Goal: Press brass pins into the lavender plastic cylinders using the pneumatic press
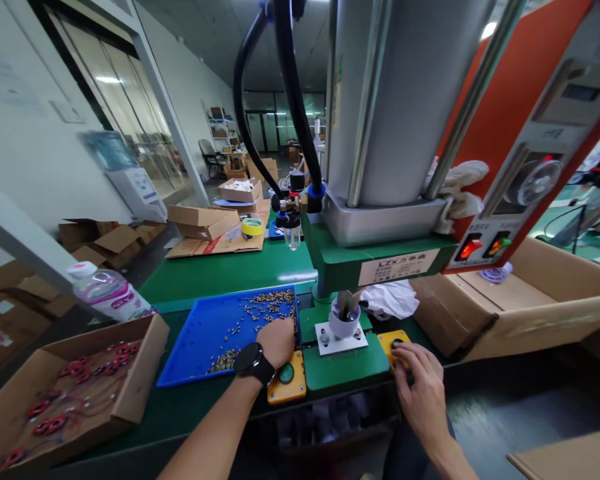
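My left hand (279, 341), with a black watch (254, 363) at the wrist, is over the right side of a blue tray (183, 343). Small brass-coloured metal parts (267, 308) lie scattered in the tray. The back of this hand hides its fingers. My right hand (423, 380) is at the right yellow button box (394, 339), fingers partly bent and apart, with nothing visible in them. Between my hands stands a press (385, 220). Beneath its head, a white round fixture (344, 323) sits on a white plate (325, 345).
A second yellow button box (290, 383) is beside my left wrist. At left, a cardboard box (153, 353) holds red parts with wires, near a bottle (110, 293). A large carton (525, 327) stands right. Black hoses (300, 100) hang beside the press.
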